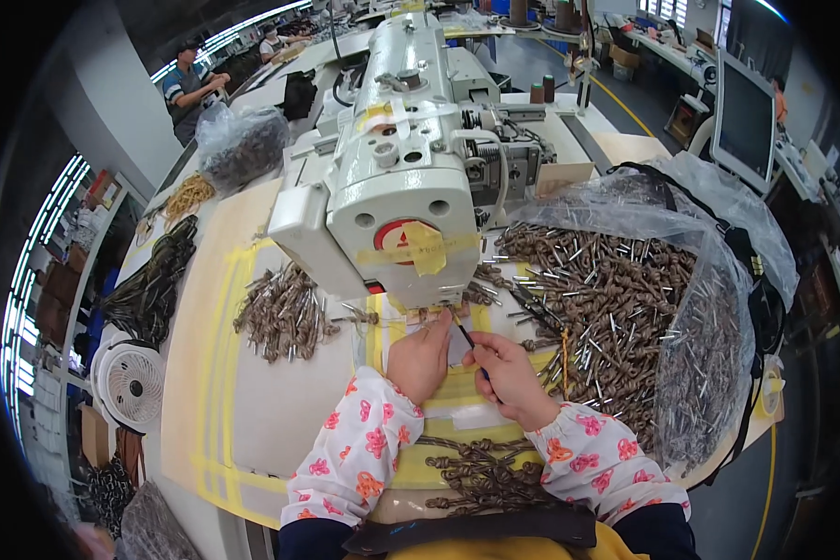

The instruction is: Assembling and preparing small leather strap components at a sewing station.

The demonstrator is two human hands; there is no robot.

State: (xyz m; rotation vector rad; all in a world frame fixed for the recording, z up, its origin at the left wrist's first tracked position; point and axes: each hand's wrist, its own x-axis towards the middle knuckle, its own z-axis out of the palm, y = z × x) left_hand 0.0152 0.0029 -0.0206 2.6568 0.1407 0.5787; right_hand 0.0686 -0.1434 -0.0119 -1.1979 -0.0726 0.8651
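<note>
A large white sewing machine (406, 191) stands in front of me, its head above the yellow-taped work surface. Under the head, at the needle area, my left hand (420, 359) has its fingers pressed together; whatever they may hold is hidden. My right hand (509, 375) is closed round a slim dark tool, like a small screwdriver or awl (466, 336), whose tip points at the same spot. Brown knotted cords with metal tips lie in a small pile (285, 315) to the left. More knotted cords (485, 474) rest close to my body, between my forearms.
A big clear plastic bag (709, 327) full of knotted cords (607, 317) covers the right side. Dark scissors or snips (538, 308) lie beside it. At the left are a white fan (129, 385), dark cords (154, 285) and another filled bag (243, 145). Co-workers (193, 89) sit farther back.
</note>
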